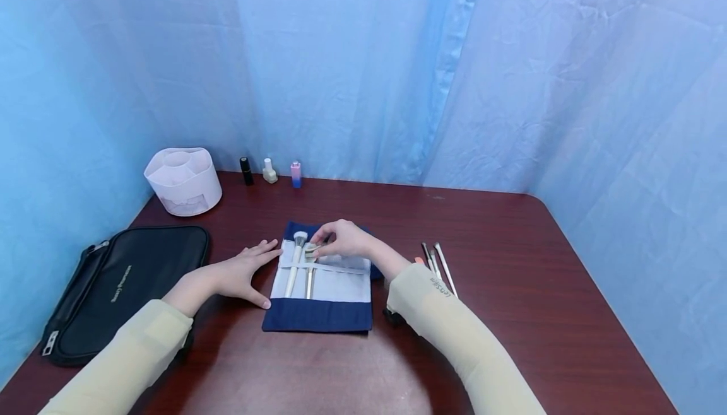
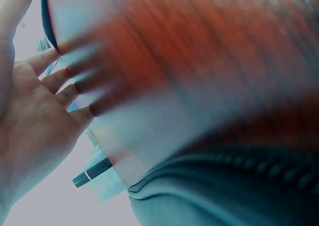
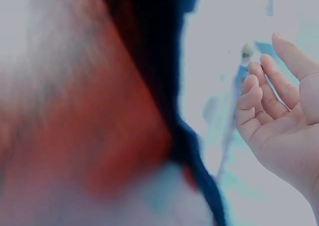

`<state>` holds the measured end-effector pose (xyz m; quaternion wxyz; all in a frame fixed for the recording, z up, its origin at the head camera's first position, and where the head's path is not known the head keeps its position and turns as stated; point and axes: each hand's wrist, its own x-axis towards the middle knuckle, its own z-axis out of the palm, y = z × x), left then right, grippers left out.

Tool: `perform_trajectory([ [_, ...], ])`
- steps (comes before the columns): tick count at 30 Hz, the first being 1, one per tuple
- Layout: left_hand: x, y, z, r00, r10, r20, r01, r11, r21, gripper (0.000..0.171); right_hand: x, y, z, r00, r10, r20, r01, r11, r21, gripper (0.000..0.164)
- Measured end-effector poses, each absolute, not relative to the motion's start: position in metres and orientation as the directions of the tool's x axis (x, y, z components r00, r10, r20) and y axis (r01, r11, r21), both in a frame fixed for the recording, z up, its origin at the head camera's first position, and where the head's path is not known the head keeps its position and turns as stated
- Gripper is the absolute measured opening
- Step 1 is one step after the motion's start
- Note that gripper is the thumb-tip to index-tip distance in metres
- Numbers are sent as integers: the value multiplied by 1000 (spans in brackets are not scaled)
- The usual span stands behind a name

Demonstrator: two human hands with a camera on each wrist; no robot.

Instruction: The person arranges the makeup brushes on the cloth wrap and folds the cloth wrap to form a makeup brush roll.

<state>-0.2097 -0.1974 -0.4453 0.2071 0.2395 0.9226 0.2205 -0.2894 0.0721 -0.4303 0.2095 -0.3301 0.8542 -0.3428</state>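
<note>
A brush roll [image 1: 341,286] with navy borders and a pale inside lies unfolded on the table. Two makeup brushes sit behind its strap: a white-handled brush [image 1: 293,267] and, to its right, a metallic-handled brush [image 1: 309,282]. My right hand [image 1: 348,240] is over the roll's upper part, thumb and fingertips right at the second brush's head. In the right wrist view that hand [image 3: 279,116] has bent fingers, with thumb and index fingertip apart. Fingers spread, my left hand [image 1: 241,273] rests by the roll's left edge, thumb at the navy border.
Several loose brushes [image 1: 445,268] lie right of the roll, partly behind my right sleeve. A black makeup case [image 1: 136,276] is at the left. Behind stand a white organizer [image 1: 184,185], a black tube [image 1: 246,171], a nail polish bottle [image 1: 269,172] and a pink-blue bottle [image 1: 296,175].
</note>
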Motion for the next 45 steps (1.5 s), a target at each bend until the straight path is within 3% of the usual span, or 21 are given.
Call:
perform_trajectory([
  [10, -209, -199, -445, -807, 536, -248, 368, 784, 500, 109, -279, 119, -381, -713, -699, 62, -568, 523, -635, 36],
  [18, -208, -200, -445, -812, 529, -248, 363, 789, 496, 109, -271, 173, -374, -712, -676, 190, -658, 548, -516, 35],
  [34, -206, -195, -441, -806, 538, -245, 370, 782, 501, 108, -244, 259, -419, -765, -638, 88, -617, 686, -386, 31],
  [45, -204, -193, -443, -806, 542, -239, 378, 781, 497, 109, -235, 269, -441, -740, -660, 130, -664, 686, -297, 30],
])
